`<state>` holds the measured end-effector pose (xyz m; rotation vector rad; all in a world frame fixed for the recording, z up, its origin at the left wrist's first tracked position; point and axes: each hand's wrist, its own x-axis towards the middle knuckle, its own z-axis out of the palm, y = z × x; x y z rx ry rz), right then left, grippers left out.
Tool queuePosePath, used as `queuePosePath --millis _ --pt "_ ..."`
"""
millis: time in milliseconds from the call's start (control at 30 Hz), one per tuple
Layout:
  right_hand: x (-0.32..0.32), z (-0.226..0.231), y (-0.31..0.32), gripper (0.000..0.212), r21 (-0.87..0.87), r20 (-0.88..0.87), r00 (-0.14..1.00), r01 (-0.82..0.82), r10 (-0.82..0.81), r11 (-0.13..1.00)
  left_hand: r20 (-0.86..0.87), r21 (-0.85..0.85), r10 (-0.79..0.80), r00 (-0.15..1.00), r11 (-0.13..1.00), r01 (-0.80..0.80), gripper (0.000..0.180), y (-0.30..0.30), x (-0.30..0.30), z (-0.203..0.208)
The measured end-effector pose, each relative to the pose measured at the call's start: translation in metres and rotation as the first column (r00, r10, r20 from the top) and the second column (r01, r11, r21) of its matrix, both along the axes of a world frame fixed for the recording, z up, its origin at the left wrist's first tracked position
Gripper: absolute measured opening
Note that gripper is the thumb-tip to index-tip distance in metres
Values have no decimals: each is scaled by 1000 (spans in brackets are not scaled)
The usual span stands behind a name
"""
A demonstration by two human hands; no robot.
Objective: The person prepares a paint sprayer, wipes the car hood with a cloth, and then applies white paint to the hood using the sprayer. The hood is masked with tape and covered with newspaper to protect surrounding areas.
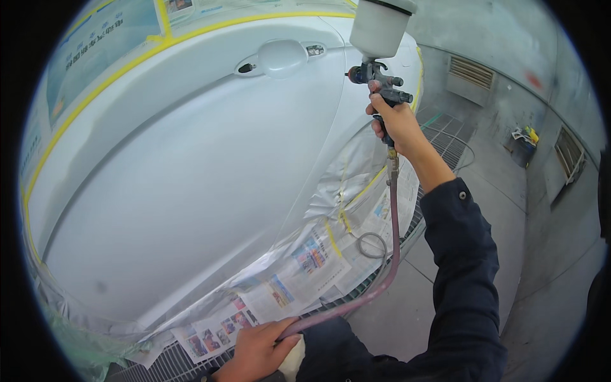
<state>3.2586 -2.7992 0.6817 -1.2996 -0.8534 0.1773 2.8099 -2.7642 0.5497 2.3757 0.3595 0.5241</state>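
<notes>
My right hand [396, 121] grips a spray gun [366, 71], its fingers wrapped round the handle. A whitish paint cup [380, 30] with a dark lid sits on top of the gun. The nozzle points left at a pale, white-grey car door [191, 165], near the door handle [282, 58] but apart from the panel. From the gun's base a reddish air hose [394, 223] curves down to my left hand [259, 349], closed round it low in the view. Something whitish, like a cloth [293, 361], shows beside my left thumb.
Yellow masking tape [121, 69] borders the panel. Masking newspaper [296, 280] and silvery plastic film [344, 172] cover the car's lower edge. Floor grating [445, 137] runs below. At right stand a grey wall with vents [471, 71] and a dark bin [524, 149] on the floor.
</notes>
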Motion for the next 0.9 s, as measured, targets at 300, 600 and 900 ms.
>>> queuePosePath --millis 300,600,900 --pt "-113 8 9 32 -79 38 987 -154 157 985 -1 -33 51 999 998 -51 35 23 -82 19" --pt "-232 12 29 28 -210 -20 964 -262 264 942 -57 -104 130 990 985 -136 37 43 -178 19" --pt "-343 5 58 29 -307 22 944 -306 328 901 -87 -130 251 964 957 -261 35 61 -290 -7"
